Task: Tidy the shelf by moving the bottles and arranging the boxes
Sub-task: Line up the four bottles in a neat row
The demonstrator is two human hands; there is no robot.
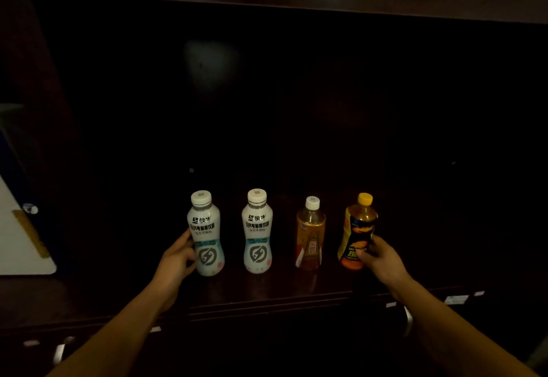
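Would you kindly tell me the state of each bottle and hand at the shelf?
Left white bottle: upright, capped, gripped by left hand.
Second white bottle: upright, capped, untouched.
Tea bottle: upright, capped, untouched.
Yellow-cap bottle: capped, gripped by right hand.
Left hand: holds left white bottle.
Right hand: holds yellow-cap bottle.

Two bare arms recorded, under dim light. The left hand point(178, 258) and left forearm point(118, 326) are seen uncovered from the fingers to the lower frame edge. The same is noted for the right hand point(382, 261) and right forearm point(462, 332). Both forearms are slim and even in outline. Fine detail of nails and knuckles is lost in shadow, and the upper arms are cut off by the frame.
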